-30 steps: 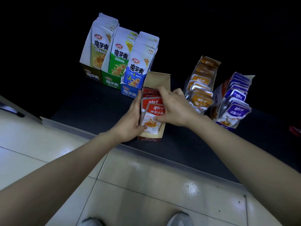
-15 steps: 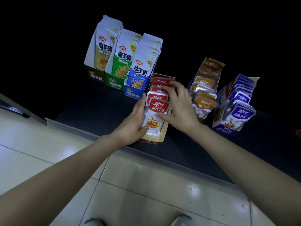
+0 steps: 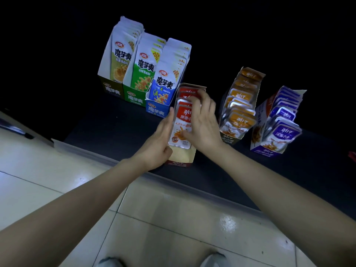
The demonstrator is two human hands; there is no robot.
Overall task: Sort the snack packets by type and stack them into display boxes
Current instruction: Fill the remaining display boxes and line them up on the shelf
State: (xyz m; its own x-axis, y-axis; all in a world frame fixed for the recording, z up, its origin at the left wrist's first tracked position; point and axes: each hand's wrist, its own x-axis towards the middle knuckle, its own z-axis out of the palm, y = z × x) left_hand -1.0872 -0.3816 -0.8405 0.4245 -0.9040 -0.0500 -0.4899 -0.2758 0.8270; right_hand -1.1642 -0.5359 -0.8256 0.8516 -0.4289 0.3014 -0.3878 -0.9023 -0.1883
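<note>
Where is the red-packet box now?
In the head view, the red-packet box stands mid-frame on the dark counter, right of the blue box and left of the orange-packet box.

Setting: probably a shop or retail stockroom, dimly lit. Evidence: six branded display boxes [image 3: 134, 98], each filled with one type of snack packets [image 3: 241, 122], stand on a dark bench [image 3: 107, 128]. Pale glossy tiled floor [image 3: 173, 218] below. Background black, unreadable.

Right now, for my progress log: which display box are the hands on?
The red box, between the blue box and the orange box: the left hand touches its side, the right hand rests on its red packets.
</note>
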